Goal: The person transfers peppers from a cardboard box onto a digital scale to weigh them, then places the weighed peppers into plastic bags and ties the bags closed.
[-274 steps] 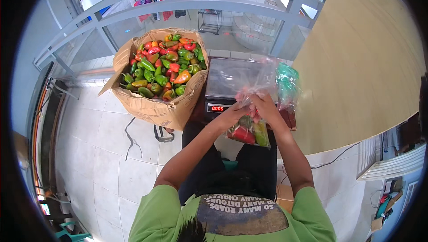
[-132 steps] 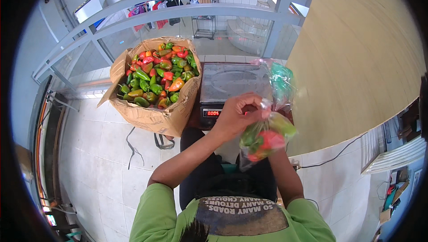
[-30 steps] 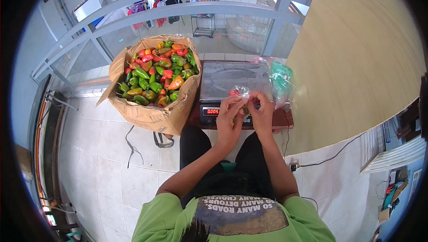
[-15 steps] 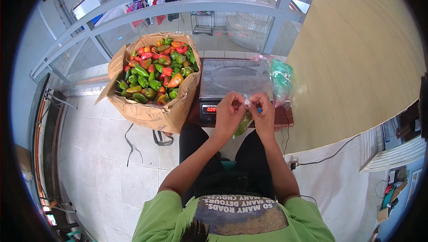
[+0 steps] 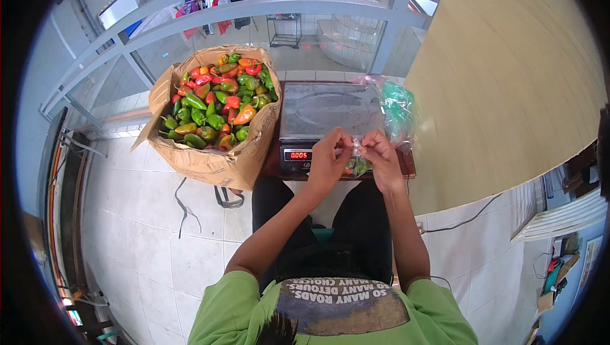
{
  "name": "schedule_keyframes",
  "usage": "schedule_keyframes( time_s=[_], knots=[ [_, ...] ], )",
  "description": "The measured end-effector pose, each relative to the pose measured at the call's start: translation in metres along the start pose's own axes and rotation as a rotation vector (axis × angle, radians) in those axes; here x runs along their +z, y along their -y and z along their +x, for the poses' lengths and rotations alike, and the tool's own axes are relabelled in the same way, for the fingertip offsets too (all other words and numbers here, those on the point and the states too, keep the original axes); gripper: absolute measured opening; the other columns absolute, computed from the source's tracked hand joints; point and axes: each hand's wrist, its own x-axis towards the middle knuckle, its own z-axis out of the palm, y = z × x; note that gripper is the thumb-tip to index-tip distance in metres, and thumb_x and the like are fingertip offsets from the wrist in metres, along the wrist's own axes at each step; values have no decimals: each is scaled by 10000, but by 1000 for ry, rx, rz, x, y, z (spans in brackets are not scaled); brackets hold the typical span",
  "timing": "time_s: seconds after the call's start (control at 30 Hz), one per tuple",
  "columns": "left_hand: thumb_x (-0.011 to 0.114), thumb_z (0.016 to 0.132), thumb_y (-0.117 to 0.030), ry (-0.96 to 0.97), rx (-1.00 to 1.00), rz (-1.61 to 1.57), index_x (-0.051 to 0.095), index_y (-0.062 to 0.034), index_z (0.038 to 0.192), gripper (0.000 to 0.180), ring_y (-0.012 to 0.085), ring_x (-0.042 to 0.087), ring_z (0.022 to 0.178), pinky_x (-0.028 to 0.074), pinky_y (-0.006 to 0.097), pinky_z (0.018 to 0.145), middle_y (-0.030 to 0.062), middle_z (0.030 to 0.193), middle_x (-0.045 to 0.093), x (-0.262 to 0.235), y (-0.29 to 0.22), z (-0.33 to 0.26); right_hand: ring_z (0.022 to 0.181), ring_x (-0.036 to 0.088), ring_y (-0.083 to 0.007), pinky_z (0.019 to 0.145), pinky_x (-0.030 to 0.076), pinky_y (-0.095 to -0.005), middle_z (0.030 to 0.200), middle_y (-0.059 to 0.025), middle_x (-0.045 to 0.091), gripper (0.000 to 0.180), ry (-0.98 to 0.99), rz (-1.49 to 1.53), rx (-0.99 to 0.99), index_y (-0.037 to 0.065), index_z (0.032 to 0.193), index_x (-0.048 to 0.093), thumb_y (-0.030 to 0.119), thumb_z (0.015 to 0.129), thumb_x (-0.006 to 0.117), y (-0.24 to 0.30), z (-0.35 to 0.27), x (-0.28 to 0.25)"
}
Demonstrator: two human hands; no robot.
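- Left hand (image 5: 328,159): thumb and fingertips pinching the gathered neck of a clear plastic bag (image 5: 360,167).
- Right hand (image 5: 385,159): fingers curled, pinching the same neck from the other side.
- The bag, with green and red peppers inside, sits below the fingertips at the near edge of the digital scale (image 5: 330,113); whether it touches the scale cannot be told.
- Right of the scale's platform: crumpled plastic packaging (image 5: 398,108), clear and teal.
- Left of the scale: an open cardboard box (image 5: 213,166) heaped with red, green and orange peppers (image 5: 219,103).
- Farther right: a broad plywood panel (image 5: 502,91).
- Beyond: a grey railing (image 5: 267,8).
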Motion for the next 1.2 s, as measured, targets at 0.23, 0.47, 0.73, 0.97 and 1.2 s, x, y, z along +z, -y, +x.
schedule_keyframes(
  time_s=[0.23,0.47,0.73,0.97,1.2],
  knots=[
    [575,722,58,36,-37,52,518,5,868,165,190,564,762,459,286,649,98,838,506,8,-8,-12,713,479,-55,675,378,-192,757,21,506,119,-246,-105,-139,66,818,505,-10,777,587,-11,-2,0],
    [567,743,-1,163,51,249,483,-15,866,150,345,535,739,445,382,637,145,852,471,5,-9,-10,697,510,-69,650,409,-213,763,-8,546,65,-327,-374,-223,13,844,536,-18,790,554,-11,-10,2],
    [501,811,-54,323,106,403,441,-53,928,131,381,523,779,417,430,605,126,847,485,0,-15,-4,730,521,-203,656,410,-271,790,-89,507,131,-176,-920,-328,-6,898,540,-36,771,537,5,-21,2],
    [479,829,-44,376,190,336,449,-41,934,110,382,529,769,428,415,614,141,876,499,11,-25,10,762,496,-278,686,401,-325,797,-121,473,93,-94,-998,-282,-4,862,539,5,771,554,30,-26,-11],
    [475,821,-7,291,156,167,471,-27,906,87,319,554,723,445,362,619,139,853,506,39,-31,3,778,485,-307,691,394,-356,796,-115,473,100,-5,-1289,-363,-1,819,519,82,775,553,70,-44,-28]
  ],
)
